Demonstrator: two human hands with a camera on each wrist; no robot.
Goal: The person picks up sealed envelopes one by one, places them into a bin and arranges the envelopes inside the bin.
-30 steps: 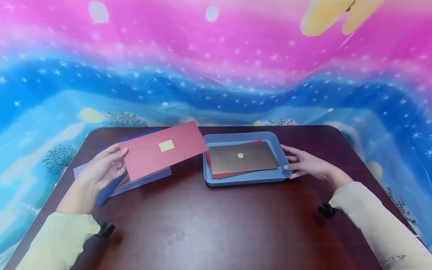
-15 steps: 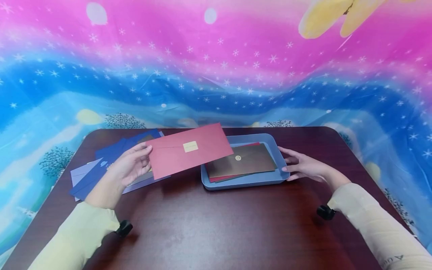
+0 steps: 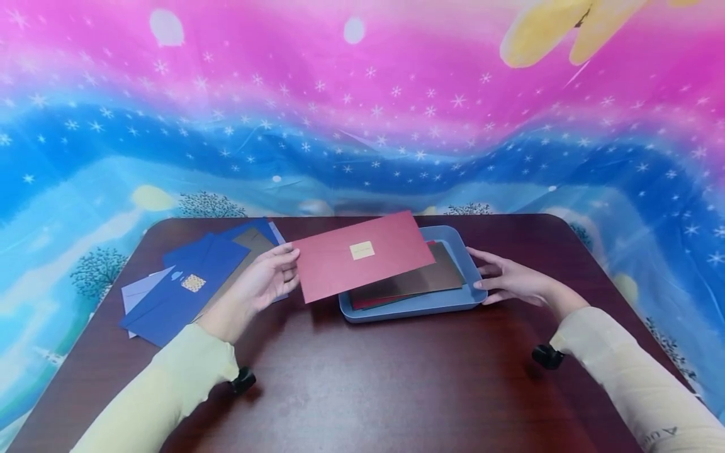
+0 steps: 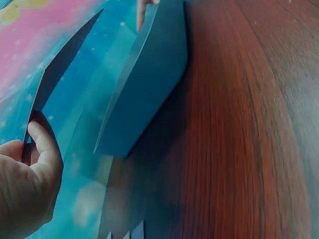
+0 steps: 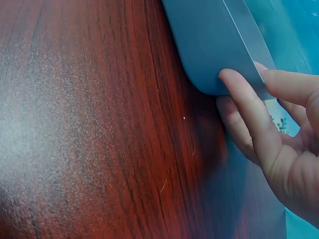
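Note:
My left hand [image 3: 257, 283] pinches the left end of a red envelope [image 3: 334, 267] with a pale rectangular sticker, between thumb and fingers. The envelope hangs tilted over the left part of a blue-grey tray [image 3: 408, 310]. In the left wrist view the envelope [image 4: 65, 62] appears nearly edge-on, apart from the tray [image 4: 149, 89]. Inside the tray lies a dark brown envelope [image 3: 447, 270], partly covered by the held one, with a red edge showing beneath. My right hand [image 3: 515, 277] rests extended fingertips on the tray's right outer wall, also seen against the tray [image 5: 214, 50] in the right wrist view.
Left of the tray, a loose pile of envelopes lies on the dark wooden table [image 3: 362, 390]: a blue envelope [image 3: 170, 308] with a patterned sticker, a lilac envelope [image 3: 141, 292], and a brownish one [image 3: 252, 242]. A printed cloth backdrop [image 3: 362, 126] rises behind the table.
My left hand has carried the red envelope rightward from above the pile to over the tray. More of the blue envelopes now shows. The right hand has stayed at the tray's side.

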